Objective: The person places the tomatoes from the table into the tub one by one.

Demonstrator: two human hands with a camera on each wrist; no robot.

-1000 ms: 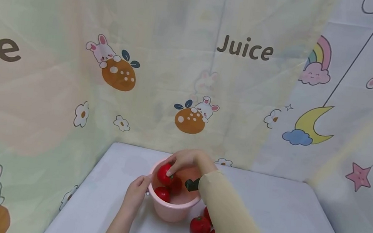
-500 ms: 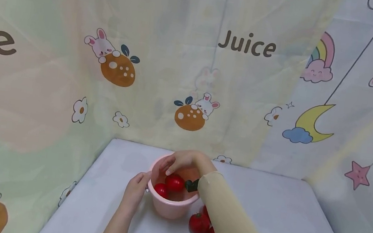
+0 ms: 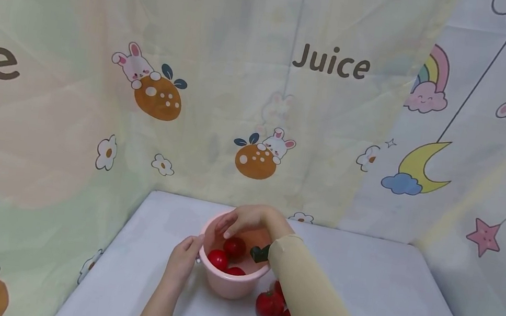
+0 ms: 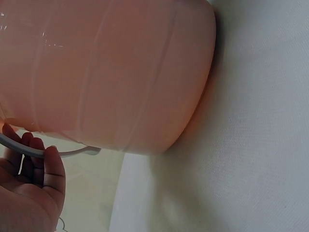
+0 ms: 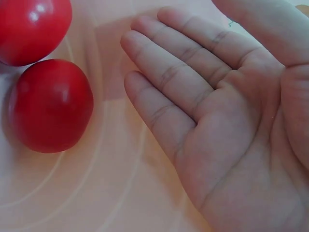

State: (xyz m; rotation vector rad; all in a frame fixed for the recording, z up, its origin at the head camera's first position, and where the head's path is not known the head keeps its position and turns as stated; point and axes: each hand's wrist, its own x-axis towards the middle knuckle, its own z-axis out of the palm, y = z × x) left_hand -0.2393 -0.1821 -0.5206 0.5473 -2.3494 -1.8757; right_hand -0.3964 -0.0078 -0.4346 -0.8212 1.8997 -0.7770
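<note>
A pink bucket (image 3: 229, 288) stands upright on the white table. Three red tomatoes (image 3: 234, 248) lie inside it. My left hand (image 3: 183, 257) holds the bucket at its left side; in the left wrist view its fingers (image 4: 54, 169) curl round the grey handle (image 4: 26, 149) by the bucket wall. Over the mouth of the bucket reaches my right hand (image 3: 247, 220), palm facing inward and nothing in its grasp. The right wrist view has its straight fingers (image 5: 166, 79) apart from two tomatoes (image 5: 52, 105) at the left.
Several more tomatoes (image 3: 270, 306) sit on the white table (image 3: 359, 297) just right of the bucket, partly hidden by the right sleeve (image 3: 318, 298). Cloth walls (image 3: 208, 136) printed with cartoon rabbits close off the back and both sides.
The right hand has let go of a tomato, which dropped and rolled among the others in the bucket. Its fingers have straightened. The left hand has kept its hold.
</note>
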